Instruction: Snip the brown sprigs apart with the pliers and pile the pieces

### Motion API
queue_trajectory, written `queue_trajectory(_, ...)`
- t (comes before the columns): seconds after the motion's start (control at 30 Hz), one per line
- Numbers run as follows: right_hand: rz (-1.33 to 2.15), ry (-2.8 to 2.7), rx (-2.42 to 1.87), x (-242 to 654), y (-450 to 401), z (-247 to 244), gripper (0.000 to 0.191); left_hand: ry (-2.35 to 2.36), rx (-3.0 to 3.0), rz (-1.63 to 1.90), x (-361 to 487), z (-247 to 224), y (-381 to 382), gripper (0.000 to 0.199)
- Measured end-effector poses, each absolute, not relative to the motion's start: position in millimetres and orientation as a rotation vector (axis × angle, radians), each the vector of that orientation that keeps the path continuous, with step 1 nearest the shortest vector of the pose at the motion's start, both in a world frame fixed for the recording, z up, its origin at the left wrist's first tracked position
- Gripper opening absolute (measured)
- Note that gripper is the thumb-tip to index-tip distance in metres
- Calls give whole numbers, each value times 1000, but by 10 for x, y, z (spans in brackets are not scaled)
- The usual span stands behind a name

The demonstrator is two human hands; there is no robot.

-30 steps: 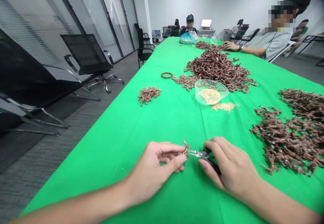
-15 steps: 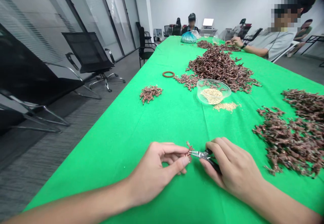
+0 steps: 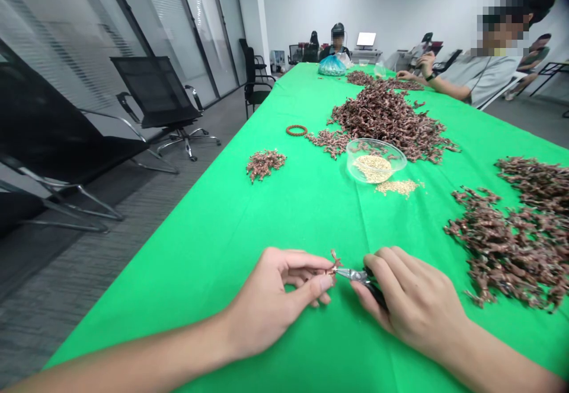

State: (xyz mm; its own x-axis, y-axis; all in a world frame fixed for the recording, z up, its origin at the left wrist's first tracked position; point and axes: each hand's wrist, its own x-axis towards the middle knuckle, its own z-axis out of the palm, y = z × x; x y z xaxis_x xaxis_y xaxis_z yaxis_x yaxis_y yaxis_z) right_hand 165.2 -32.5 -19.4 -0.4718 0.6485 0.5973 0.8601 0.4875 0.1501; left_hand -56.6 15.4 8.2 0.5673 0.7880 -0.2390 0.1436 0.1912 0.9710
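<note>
Between thumb and fingertips, my left hand [image 3: 284,298] pinches a small copper-brown figurine [image 3: 336,260], whose thin limbs stick up past the fingers. My right hand [image 3: 413,298] is wrapped round dark-handled pliers [image 3: 355,274]. The narrow metal jaws point left and meet the figurine at my left fingertips; what exactly they grip there is too small to make out. Both hands are just above the green cloth [image 3: 284,221]. Beyond them stands a clear plastic bowl [image 3: 355,171] with small gold-coloured pieces [image 3: 374,166] in it, and more gold pieces [image 3: 399,187] lie spilled beside it.
Similar brown figurines lie in a large heap [image 3: 386,117], a right-hand pile [image 3: 511,245] and a small left pile [image 3: 265,164]. A brown beaded ring [image 3: 296,130] rests near the heap. A co-worker [image 3: 489,73] sits at the right; chairs [image 3: 155,93] stand left.
The pliers' jaws have closed together at the figurine, and my right hand has tightened slightly. My left hand has hardly moved. The co-worker at the right has raised one hand.
</note>
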Motion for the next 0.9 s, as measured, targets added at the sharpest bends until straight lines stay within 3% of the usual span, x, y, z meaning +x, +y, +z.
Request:
queue_trajectory(0.37,-622,-2169,-1325,1538,-432,-165,21,897,1076,710,-508,107,17,27)
queue_trajectory(0.5,-566,-2164,-1272,1574,-422,-172,22,807,940,605,-511,195,39,22)
queue_trajectory(0.8,-127,-2104,-1255,1642,-361,-195,13,798,857,444,-541,269,120,22)
queue_trajectory(0.9,-146,-2129,-1231,1671,-341,-189,11,823,875,459,-537,247,101,24)
